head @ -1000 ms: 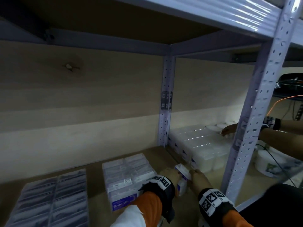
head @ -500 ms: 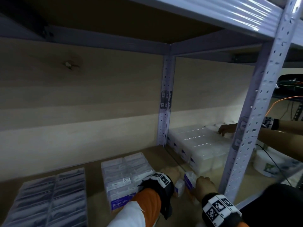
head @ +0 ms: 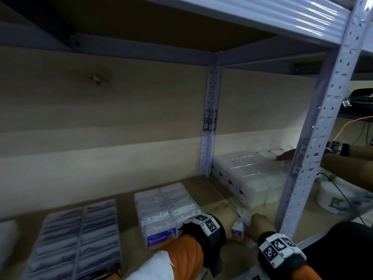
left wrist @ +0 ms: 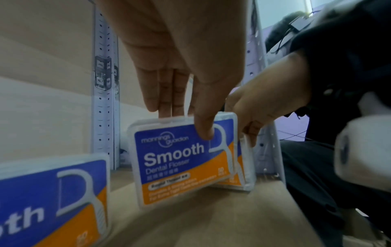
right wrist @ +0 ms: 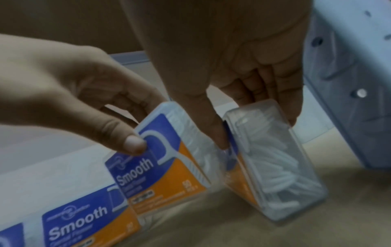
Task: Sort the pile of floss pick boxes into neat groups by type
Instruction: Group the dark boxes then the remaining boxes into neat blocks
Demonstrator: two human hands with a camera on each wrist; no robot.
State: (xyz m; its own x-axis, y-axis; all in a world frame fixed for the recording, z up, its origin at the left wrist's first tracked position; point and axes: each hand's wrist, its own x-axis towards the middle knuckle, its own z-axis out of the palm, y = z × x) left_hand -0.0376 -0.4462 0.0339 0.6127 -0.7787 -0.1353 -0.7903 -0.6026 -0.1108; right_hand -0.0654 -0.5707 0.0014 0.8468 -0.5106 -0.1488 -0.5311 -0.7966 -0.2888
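Left hand point(left wrist: 180, 70): thumb on the blue label and fingers behind the top edge, pinching a Smooth Dental Flosser box point(left wrist: 186, 160) that stands on edge on the shelf board point(left wrist: 201, 222), slightly tilted.

Right hand point(right wrist: 243, 63): thumb and curled fingers clamping a second flosser box point(right wrist: 273, 160) by its top edge. This box is tilted, clear back face toward the wrist camera, white picks visible inside, lower edge on the shelf board.

Relation: the two held boxes stand just beside each other, near the front right corner of the bay. The blur hides whether they touch.

Adjacent stock, left of the hands: block of Smooth boxes point(head: 167, 211), standing in rows, blue-and-orange labels facing forward. Further left: block of dark charcoal-type boxes point(head: 76, 243), also in rows.

Structure: grey perforated shelf upright point(head: 314, 142) just right of the right hand; pale wood back panel point(head: 101, 128) behind.

Neighbouring bay, right: stacked white containers point(head: 248, 172); another person's hand point(head: 284, 156) rests on them.
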